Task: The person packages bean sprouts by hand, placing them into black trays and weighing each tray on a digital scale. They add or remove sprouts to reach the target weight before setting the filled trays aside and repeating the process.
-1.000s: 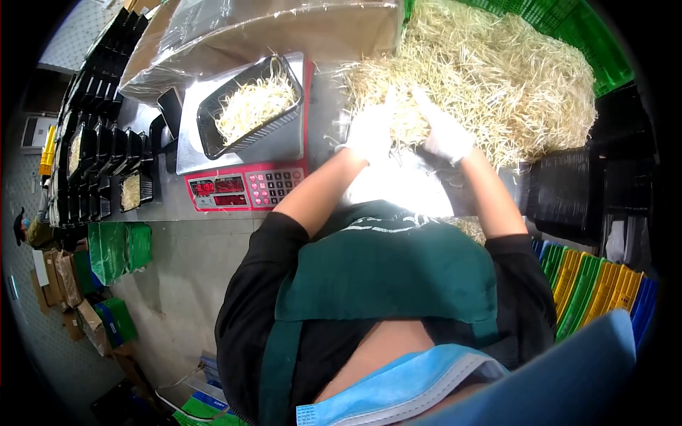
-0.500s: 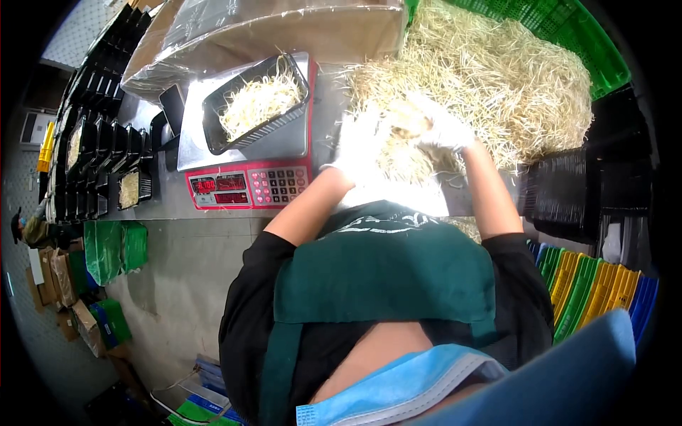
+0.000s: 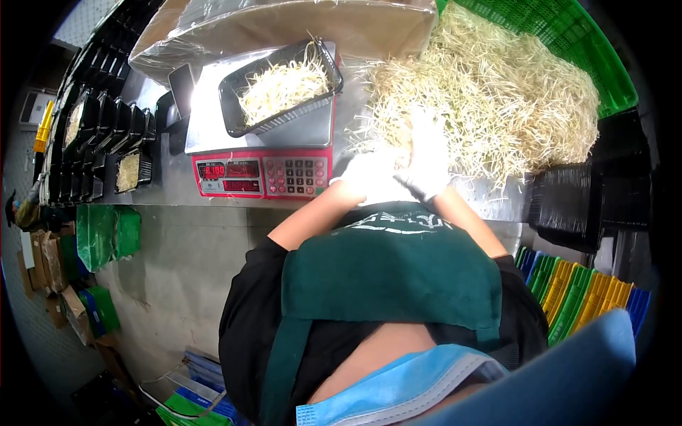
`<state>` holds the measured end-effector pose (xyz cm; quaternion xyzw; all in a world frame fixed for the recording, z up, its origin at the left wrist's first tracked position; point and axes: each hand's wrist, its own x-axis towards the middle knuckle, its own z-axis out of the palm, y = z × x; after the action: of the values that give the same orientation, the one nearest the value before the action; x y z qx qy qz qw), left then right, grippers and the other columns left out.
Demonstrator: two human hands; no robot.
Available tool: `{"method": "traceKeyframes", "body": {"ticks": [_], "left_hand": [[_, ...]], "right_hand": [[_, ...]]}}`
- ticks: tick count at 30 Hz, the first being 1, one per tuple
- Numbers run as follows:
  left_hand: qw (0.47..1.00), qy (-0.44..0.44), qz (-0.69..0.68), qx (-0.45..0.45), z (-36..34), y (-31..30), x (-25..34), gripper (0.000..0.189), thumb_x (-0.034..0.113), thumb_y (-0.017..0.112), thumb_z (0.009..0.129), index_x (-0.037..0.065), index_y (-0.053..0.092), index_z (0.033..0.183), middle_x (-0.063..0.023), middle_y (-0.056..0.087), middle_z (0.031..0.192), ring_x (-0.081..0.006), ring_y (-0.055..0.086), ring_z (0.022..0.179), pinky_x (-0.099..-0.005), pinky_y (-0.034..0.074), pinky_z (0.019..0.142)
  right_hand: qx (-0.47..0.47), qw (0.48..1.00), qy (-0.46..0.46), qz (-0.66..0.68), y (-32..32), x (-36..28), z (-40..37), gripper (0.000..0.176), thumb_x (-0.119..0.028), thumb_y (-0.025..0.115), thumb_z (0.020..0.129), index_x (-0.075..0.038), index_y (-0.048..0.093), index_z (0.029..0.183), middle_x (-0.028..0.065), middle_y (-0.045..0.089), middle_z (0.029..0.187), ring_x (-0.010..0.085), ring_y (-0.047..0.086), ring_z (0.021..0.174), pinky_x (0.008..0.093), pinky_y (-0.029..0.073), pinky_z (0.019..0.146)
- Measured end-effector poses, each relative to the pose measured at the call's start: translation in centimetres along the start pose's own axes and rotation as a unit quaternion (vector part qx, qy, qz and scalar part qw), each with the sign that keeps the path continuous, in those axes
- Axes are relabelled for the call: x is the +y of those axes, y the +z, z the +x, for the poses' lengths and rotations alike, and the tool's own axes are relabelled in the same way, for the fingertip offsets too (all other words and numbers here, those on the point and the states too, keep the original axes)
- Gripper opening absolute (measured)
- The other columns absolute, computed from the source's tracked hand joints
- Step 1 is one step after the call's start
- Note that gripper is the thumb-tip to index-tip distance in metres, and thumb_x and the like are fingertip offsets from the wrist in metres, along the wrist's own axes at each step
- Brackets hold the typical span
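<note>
My left hand (image 3: 369, 175), in a white glove, is held near the counter's front edge, right of the scale. My right hand (image 3: 432, 160), also white-gloved, is close beside it, along the near edge of a large heap of bean sprouts (image 3: 497, 92). A small tan patch shows between the hands; I cannot make out what it is. Glare washes out the fingers of both hands. A black plastic tray (image 3: 330, 99) holding bean sprouts (image 3: 284, 92) sits tilted across the plate of a red digital scale (image 3: 263, 174), whose display is lit.
Many black trays (image 3: 106, 121) are stacked at the left, one with sprouts in it. A plastic-wrapped carton (image 3: 284, 28) stands behind the scale. A green crate (image 3: 611, 78) is behind the heap. More black trays (image 3: 568, 202) lie at right, above colored crates (image 3: 579, 291).
My right hand has moved left and toward my body, drawing close to my left hand. The view has shifted slightly, so the scale and tray appear farther right and higher.
</note>
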<state>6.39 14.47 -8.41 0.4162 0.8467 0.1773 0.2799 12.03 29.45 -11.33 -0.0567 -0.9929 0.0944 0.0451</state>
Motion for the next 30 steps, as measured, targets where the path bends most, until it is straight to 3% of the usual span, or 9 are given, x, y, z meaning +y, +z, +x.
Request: {"method": "traceKeyframes", "body": {"ticks": [3,5,9,13,15,20,22,27,30], "left_hand": [[0.982,0.093,0.091,0.140,-5.8,-5.5,1.4,0.041,0.015,0.045,0.090,0.001,0.048,0.129,-0.0229,0.058,0.120,-0.0348,0.061,0.103,-0.0391,0.051,0.086],[0.924,0.059,-0.082,0.367,-6.1,-3.6,-4.7,0.027,0.004,0.045,0.093,-0.005,0.058,0.116,-0.0147,0.060,0.121,-0.0227,0.060,0.109,-0.0370,0.050,0.090],[0.635,-0.054,0.074,0.767,-8.6,-8.6,-8.4,0.036,-0.002,0.059,0.085,-0.006,0.050,0.119,-0.0155,0.060,0.110,-0.0217,0.057,0.100,-0.0321,0.046,0.093],[0.621,-0.114,-0.612,0.476,-7.8,-8.6,-15.1,0.019,0.018,0.061,0.083,0.002,0.066,0.092,-0.0139,0.066,0.091,-0.0284,0.063,0.085,-0.0387,0.050,0.080],[0.899,-0.124,0.117,0.404,-9.2,-7.9,-15.7,0.012,0.013,0.058,0.082,0.004,0.065,0.085,-0.0147,0.065,0.085,-0.0288,0.062,0.079,-0.0407,0.050,0.074],[0.797,-0.261,-0.321,0.440,-6.3,-6.4,-11.7,0.013,0.012,0.057,0.079,0.002,0.064,0.084,-0.0191,0.064,0.085,-0.0327,0.063,0.082,-0.0404,0.050,0.073],[0.671,-0.304,-0.530,0.420,-6.2,-6.7,-10.9,0.014,0.011,0.056,0.079,0.001,0.064,0.084,-0.0193,0.064,0.084,-0.0331,0.062,0.081,-0.0400,0.050,0.072],[0.503,0.008,-0.754,0.423,-7.6,-7.8,-11.7,0.042,0.006,0.057,0.077,-0.004,0.055,0.119,-0.0122,0.060,0.108,-0.0239,0.058,0.099,-0.0318,0.049,0.084],[0.734,-0.034,-0.481,0.478,-6.7,-11.0,-12.5,0.053,0.026,0.050,0.092,-0.001,0.040,0.138,-0.0165,0.051,0.129,-0.0285,0.052,0.115,-0.0363,0.042,0.098]], "right_hand": [[-0.036,0.988,0.003,0.153,4.3,5.6,5.5,0.095,-0.039,0.074,0.072,-0.003,0.025,0.146,0.0228,0.029,0.149,0.0373,0.030,0.137,0.0442,0.034,0.107],[-0.163,0.465,0.164,0.854,4.3,8.8,6.8,0.082,-0.018,0.072,0.076,-0.003,0.028,0.144,0.0193,0.040,0.143,0.0322,0.044,0.128,0.0415,0.045,0.098],[-0.061,0.634,-0.003,0.771,-1.0,8.9,4.7,0.084,0.010,0.069,0.070,0.001,0.028,0.142,0.0161,0.047,0.137,0.0288,0.049,0.124,0.0386,0.046,0.099],[-0.020,0.745,0.038,0.666,-9.1,4.4,4.9,0.087,-0.003,0.080,0.065,0.003,0.035,0.140,0.0149,0.050,0.135,0.0246,0.049,0.125,0.0358,0.040,0.106],[-0.009,0.730,-0.008,0.684,-11.0,3.0,6.1,0.093,-0.009,0.084,0.061,0.004,0.036,0.140,0.0136,0.050,0.136,0.0230,0.048,0.126,0.0356,0.039,0.106],[-0.055,0.738,-0.204,0.641,-13.7,-5.0,9.9,0.100,-0.010,0.083,0.059,-0.005,0.031,0.145,0.0146,0.050,0.136,0.0232,0.047,0.127,0.0376,0.041,0.106],[-0.015,0.914,-0.243,0.325,-12.5,-9.0,11.6,0.099,-0.019,0.082,0.059,-0.007,0.032,0.144,0.0172,0.051,0.133,0.0310,0.050,0.122,0.0395,0.043,0.102],[-0.089,0.939,-0.310,0.119,-7.8,-13.8,14.1,0.097,-0.029,0.081,0.060,-0.003,0.036,0.142,0.0235,0.054,0.122,0.0373,0.053,0.111,0.0392,0.043,0.096],[-0.033,0.906,-0.403,0.128,-7.1,-13.7,14.4,0.085,-0.031,0.079,0.066,0.002,0.041,0.135,0.0201,0.056,0.112,0.0340,0.055,0.106,0.0389,0.043,0.097]]}}
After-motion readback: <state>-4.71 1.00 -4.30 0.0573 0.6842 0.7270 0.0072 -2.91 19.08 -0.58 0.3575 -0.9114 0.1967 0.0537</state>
